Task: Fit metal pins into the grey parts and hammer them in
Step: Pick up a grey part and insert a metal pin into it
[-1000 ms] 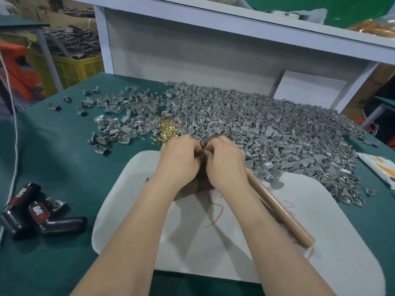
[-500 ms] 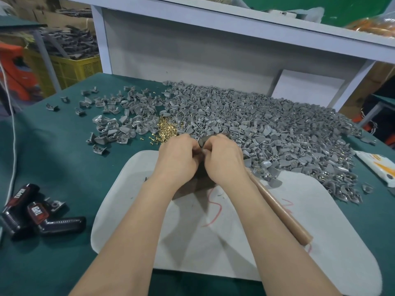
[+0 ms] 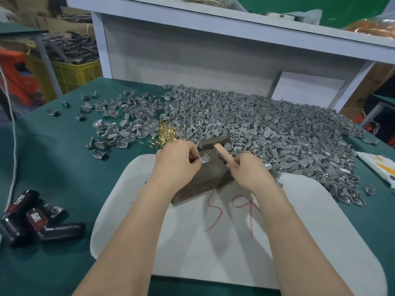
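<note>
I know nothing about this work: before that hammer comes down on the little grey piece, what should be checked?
1. Grey part sits on the dark block: ok.
2. Left hand pinches the part steady: ok.
3. Right hand grips the hammer by its handle: ok.
4. Pin seated straight in the part: cannot tell, fingers hide it.
5. Left fingertips clear of the strike spot: not ok, they lie against the part.
6. Block rests flat on the white mat: ok.
</note>
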### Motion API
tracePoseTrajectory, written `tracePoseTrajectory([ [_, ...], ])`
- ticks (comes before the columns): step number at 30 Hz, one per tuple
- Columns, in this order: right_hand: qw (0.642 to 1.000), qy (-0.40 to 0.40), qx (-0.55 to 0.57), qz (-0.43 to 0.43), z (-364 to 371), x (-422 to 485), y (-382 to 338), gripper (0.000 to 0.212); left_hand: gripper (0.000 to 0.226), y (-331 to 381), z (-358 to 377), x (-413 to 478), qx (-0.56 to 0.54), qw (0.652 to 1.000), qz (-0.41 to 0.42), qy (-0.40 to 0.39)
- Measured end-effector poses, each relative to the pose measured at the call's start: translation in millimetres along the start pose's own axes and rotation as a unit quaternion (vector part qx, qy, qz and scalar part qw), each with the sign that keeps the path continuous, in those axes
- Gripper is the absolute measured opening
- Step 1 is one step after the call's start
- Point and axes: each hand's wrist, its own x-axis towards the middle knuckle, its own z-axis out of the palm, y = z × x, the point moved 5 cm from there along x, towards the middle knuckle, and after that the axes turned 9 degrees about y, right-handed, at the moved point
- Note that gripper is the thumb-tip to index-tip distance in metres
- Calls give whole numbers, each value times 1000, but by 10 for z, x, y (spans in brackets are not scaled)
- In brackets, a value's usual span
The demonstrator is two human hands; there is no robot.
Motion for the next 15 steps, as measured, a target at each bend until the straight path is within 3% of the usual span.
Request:
tracePoseTrajectory([
  [3, 1000, 12, 25, 2, -45, 40, 33, 19, 6, -17, -8, 5, -11, 1000, -11, -6],
  [6, 988, -5, 154, 13, -141, -19, 67, 11, 9, -21, -15, 6, -12, 1000, -14, -12],
  [9, 986, 17, 153, -62, -307, -114, 21, 28, 11, -23, -24, -2, -4, 1000, -17, -11],
  [11, 980, 72, 146, -117, -429, -219, -27, 41, 11, -34, -44, -2, 6, 1000, -22, -4],
  [15, 939, 220, 204, -165, -694, -489, -110, 46, 10, -54, -64, 11, 10, 1000, -26, -1],
])
